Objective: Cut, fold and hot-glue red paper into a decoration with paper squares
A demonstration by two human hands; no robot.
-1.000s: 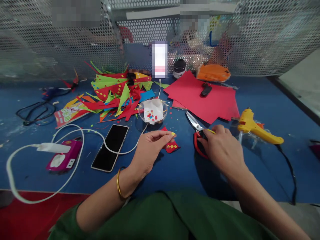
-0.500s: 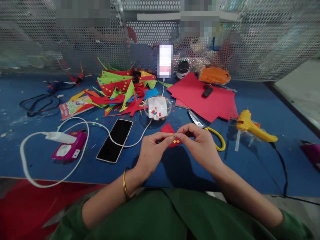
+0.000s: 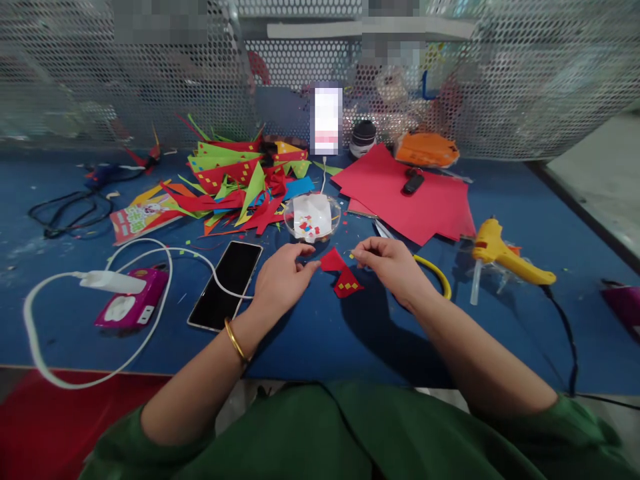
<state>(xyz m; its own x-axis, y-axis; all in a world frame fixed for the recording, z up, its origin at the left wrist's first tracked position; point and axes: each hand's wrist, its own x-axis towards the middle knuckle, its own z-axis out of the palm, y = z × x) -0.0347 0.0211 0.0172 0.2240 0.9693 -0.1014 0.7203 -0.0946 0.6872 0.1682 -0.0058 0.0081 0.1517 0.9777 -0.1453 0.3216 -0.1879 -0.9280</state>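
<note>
A folded red paper piece [image 3: 347, 275] with several small yellow squares stuck on it lies on the blue table between my hands. Just left of it is my left hand [image 3: 283, 279], thumb and fingers apart and nothing in them. On the other side, my right hand [image 3: 393, 267] pinches a tiny yellow paper square [image 3: 352, 255] at its fingertips, above the table. Behind them stands a clear bowl [image 3: 337, 225] lined with white paper and holding tiny coloured bits. Scissors [image 3: 434, 270] with yellow handles lie partly hidden behind my right hand.
Red paper sheets [image 3: 415, 217] lie at the back right, a yellow glue gun [image 3: 510, 257] at the right. Cut coloured strips [image 3: 245, 180] are heaped at the back left. A black-screened phone [image 3: 227, 283], white cable and purple power strip [image 3: 133, 300] occupy the left side.
My hands have drawn apart: the left has moved left and its fingers have parted. My right hand keeps its pinch, now with the yellow square visible. The red piece is fully uncovered.
</note>
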